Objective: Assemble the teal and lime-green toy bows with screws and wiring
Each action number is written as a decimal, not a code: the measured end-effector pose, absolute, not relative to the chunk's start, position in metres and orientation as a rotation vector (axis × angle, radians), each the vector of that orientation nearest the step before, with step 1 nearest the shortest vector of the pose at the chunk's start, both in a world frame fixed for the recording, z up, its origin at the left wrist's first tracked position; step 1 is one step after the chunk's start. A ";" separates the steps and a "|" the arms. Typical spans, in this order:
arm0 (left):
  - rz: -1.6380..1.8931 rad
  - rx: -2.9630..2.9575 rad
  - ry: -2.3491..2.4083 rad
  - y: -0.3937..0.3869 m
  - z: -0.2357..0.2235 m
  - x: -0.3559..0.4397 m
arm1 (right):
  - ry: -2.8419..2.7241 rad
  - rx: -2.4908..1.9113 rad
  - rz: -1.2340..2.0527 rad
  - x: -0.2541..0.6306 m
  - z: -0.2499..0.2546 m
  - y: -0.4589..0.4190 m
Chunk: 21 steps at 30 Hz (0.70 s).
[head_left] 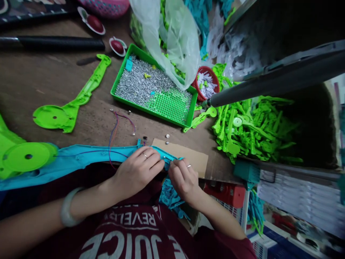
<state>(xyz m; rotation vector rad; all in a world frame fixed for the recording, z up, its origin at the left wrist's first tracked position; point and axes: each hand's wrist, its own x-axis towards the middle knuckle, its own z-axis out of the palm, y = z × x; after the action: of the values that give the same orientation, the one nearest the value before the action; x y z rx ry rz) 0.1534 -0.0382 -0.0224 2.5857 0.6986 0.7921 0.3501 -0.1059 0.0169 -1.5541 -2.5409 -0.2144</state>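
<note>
A long turquoise plastic shell (81, 158) lies across the near edge of the wooden table, with thin red and blue wires (114, 131) running over it. My left hand (138, 169) is closed over the shell's right end and holds it down. My right hand (183, 176) touches the same end, its fingers pinched on a small part that I cannot make out. Both hands wear a ring. A piece of brown cardboard (192, 156) lies under the shell's tip.
A green tray (188, 117) of small metal screws sits behind the hands. Green plastic shells (68, 108) lie at the left, a heap of green parts (250, 129) at the right, a clear bag (178, 39) and red cup (207, 84) behind.
</note>
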 end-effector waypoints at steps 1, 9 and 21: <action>0.792 2.586 0.700 -0.038 -0.023 0.154 | -2.521 -1.563 -0.141 0.350 0.016 -0.107; 0.795 2.588 0.695 -0.039 -0.024 0.154 | -2.253 -1.613 0.178 0.352 0.015 -0.124; 0.849 2.809 0.485 -0.036 -0.017 0.153 | -2.464 -1.567 0.072 0.357 0.005 -0.132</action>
<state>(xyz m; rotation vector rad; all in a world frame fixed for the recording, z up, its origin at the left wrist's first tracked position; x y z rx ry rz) 0.1535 -0.0360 -0.0173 2.8086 0.4849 0.8493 0.3566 -0.1322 0.0055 -1.5671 -2.4642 0.0724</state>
